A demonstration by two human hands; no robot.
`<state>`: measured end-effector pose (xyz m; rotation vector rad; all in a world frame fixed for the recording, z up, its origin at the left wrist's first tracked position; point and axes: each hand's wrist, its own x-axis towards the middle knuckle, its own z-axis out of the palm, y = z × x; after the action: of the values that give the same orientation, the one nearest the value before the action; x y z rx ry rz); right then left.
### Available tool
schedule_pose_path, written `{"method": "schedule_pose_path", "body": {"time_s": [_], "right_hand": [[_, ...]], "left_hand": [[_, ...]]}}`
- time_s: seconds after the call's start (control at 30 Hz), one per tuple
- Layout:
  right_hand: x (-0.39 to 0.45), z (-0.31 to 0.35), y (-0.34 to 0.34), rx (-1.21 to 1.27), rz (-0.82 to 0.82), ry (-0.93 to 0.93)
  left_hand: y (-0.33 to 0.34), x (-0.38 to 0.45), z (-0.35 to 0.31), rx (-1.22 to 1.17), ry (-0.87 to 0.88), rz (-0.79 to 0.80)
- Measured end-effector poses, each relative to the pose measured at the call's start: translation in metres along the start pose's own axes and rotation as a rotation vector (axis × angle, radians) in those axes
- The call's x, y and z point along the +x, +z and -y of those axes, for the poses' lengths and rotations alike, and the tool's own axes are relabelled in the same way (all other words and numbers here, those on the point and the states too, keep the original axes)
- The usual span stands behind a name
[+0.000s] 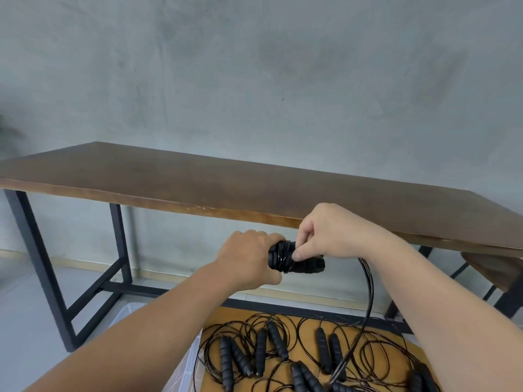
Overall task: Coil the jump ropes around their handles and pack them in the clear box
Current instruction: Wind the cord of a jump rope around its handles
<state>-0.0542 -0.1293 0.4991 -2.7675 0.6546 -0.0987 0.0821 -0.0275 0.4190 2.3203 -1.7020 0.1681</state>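
Observation:
My left hand [249, 258] grips a pair of black jump-rope handles [307, 265] held level in the air in front of the table edge. Thin black rope [283, 257] is coiled round the handles beside my left fingers. My right hand [331, 236] pinches the rope at the coil from above. The loose rest of the rope [368, 304] hangs down to the right toward a pile below. Several more jump ropes [271, 352] with black ribbed handles lie tangled on a low wooden board [218, 316]. Part of the clear box [184, 366] shows under my left forearm, mostly hidden.
A long brown wooden table [198, 179] on a black metal frame [119, 244] stands ahead against a grey wall. A dark stool or chair [492, 267] sits under the table's right end. The floor is pale grey.

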Motion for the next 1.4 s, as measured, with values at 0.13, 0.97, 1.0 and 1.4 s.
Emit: {"method": "schedule_pose_path", "body": {"time_s": [0.13,0.97,1.0,1.4], "right_hand": [[0.011,-0.014,-0.005,0.144,0.097,-0.037],[0.004,-0.045,0.097,1.068,0.043,0.224],[0.002,-0.037,0.096,0.948,0.03,0.209],[0.004,-0.009,0.06,-0.093,-0.034,0.037]], "left_hand": [[-0.011,-0.003,-0.002,-0.136,0.071,0.186],[-0.014,0.007,0.023,-0.617,-0.2,-0.081],[-0.014,0.008,0.021,-0.485,-0.206,-0.095],[-0.001,0.024,-0.004,0.386,0.043,-0.121]]}}
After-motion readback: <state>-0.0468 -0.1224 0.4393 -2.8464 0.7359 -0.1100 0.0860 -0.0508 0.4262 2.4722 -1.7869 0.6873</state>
